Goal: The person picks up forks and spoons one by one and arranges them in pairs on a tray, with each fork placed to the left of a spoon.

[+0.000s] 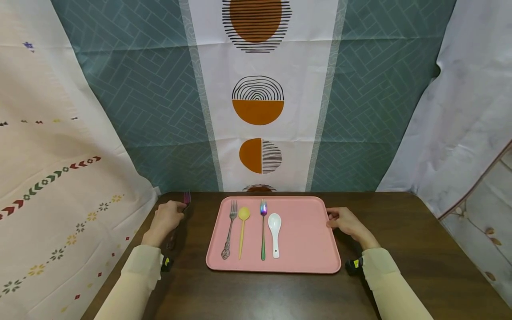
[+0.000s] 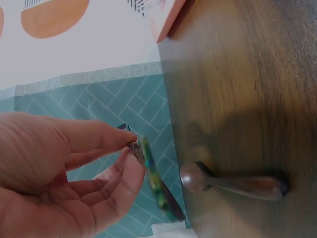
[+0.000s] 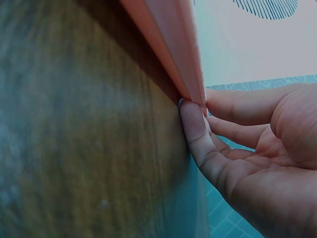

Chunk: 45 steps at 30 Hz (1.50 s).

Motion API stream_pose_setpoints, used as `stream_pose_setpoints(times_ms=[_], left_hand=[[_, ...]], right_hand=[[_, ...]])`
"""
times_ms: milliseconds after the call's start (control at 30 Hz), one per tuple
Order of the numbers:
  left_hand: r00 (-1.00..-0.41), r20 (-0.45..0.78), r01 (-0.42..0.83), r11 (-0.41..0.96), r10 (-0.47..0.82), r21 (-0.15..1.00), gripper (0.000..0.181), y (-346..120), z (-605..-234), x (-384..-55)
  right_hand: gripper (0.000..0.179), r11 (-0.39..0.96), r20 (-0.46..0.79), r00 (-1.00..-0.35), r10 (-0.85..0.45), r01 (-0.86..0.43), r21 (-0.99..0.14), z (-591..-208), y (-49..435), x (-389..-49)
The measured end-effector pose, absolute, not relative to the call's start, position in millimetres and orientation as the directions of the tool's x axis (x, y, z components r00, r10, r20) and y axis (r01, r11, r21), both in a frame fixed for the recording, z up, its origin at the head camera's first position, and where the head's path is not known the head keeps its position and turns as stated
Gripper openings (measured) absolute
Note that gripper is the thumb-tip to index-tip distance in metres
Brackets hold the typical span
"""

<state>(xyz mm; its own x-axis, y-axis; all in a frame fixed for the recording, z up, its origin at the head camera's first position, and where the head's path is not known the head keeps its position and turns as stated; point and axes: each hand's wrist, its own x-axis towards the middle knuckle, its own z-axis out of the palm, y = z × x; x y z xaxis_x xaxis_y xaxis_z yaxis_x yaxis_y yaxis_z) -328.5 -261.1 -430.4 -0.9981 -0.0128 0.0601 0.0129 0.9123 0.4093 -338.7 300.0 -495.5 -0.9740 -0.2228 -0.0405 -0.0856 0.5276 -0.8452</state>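
Observation:
At the table's far left, my left hand point(image 1: 167, 218) pinches a fork point(image 1: 187, 198) with purplish tines between thumb and fingers. Its multicoloured, greenish handle point(image 2: 159, 186) shows blurred in the left wrist view. A metal spoon point(image 2: 233, 183) lies on the table under that hand, mostly covered in the head view. My right hand point(image 1: 347, 221) grips the right rim of a pink tray point(image 1: 304, 235), thumb and fingers on either side of the edge point(image 3: 171, 44). On the tray lie an ornate silver fork point(image 1: 229, 233), a yellow spoon point(image 1: 242, 226), a rainbow-coloured fork point(image 1: 263, 229) and a white spoon point(image 1: 275, 231).
The dark wooden table point(image 1: 260, 298) runs up to a patterned curtain point(image 1: 256, 133) at its back. Light cloths hang on the left point(image 1: 60, 178) and right point(image 1: 472, 178). Both wrists wear a small black device.

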Motion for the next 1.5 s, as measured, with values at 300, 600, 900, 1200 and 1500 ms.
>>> stream_pose_setpoints(times_ms=[300,600,900,1200,1500], left_hand=[[-0.995,0.096,0.048,0.909,0.008,0.413,0.035,-251.6,-426.8,-327.8],[-0.998,0.063,0.038,0.908,0.013,0.418,0.038,-235.9,-425.4,-329.1],[-0.998,0.058,0.044,0.894,0.02,0.446,0.036,-222.4,-423.6,-329.6],[-0.998,0.056,0.052,0.873,0.028,0.486,0.036,-212.1,-424.5,-331.9],[-0.998,0.053,0.052,0.872,0.03,0.487,0.036,-202.3,-423.9,-333.4]], right_hand=[[0.055,0.517,-0.042,-0.973,-0.225,-0.083,-0.852,-496.4,301.4,-338.1],[0.057,0.495,-0.044,-0.971,-0.236,-0.081,-0.865,-499.8,302.3,-338.5],[0.055,0.517,-0.053,-0.974,-0.219,-0.07,-0.853,-498.9,300.9,-340.0],[0.055,0.519,-0.052,-0.974,-0.221,-0.072,-0.852,-497.7,301.8,-340.2],[0.055,0.51,-0.043,-0.974,-0.222,-0.078,-0.857,-495.7,300.7,-339.0]])
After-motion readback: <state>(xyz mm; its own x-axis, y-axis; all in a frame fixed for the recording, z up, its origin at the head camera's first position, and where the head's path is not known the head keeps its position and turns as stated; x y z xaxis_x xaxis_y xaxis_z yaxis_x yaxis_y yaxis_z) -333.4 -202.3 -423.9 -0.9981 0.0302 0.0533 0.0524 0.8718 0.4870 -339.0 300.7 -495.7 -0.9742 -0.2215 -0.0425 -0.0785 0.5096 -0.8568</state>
